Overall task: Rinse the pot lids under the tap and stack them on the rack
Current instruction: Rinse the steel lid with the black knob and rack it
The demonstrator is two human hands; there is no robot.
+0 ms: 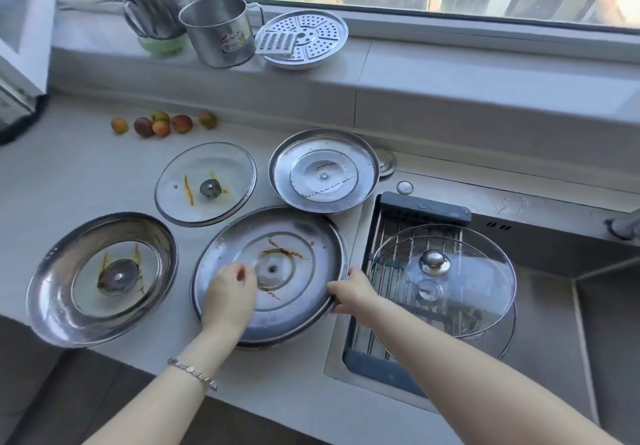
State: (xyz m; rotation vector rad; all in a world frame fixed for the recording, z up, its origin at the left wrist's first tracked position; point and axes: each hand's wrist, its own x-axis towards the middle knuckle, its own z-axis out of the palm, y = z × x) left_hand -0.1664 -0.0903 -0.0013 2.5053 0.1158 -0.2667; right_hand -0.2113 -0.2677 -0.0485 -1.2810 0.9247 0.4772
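Stainless steel under both my hands: the large steel lid (270, 271) lies upside down on the pale countertop (69, 174), knob side hidden, orange-brown sauce streaks across its centre. My left hand (228, 292) rests on the lid's inner surface just left of the centre boss, fingers loosely curled and slightly apart, not pinching anything I can make out. A beaded bracelet (192, 373) sits on that wrist. My right hand (353, 292) is at the lid's right rim, fingers wrapped over the edge and closed on it.

Just right of my right fingers: the dish rack (426, 212), set across the sink (554, 271). A glass lid (443, 278) with a steel knob lies on the rack, knob up. A second round rim shows beneath it; I cannot tell what it is.

Left of my left fingers: a steel-rimmed lid with a glass centre (102, 278), upside down, overhanging the counter edge, streaked orange. Beyond my left fingers: another glass lid (206, 183), upside down, orange streaks by its knob. Beyond my right fingers: a smaller steel lid (323, 171), upside down, thin dark streaks; its near rim overlaps the far rim of the large lid.

Further beyond, by the wall: five small fruits (162, 122). On the window ledge: two steel mugs (214, 29), a perforated steamer plate (304, 39) with a small grater resting on it.
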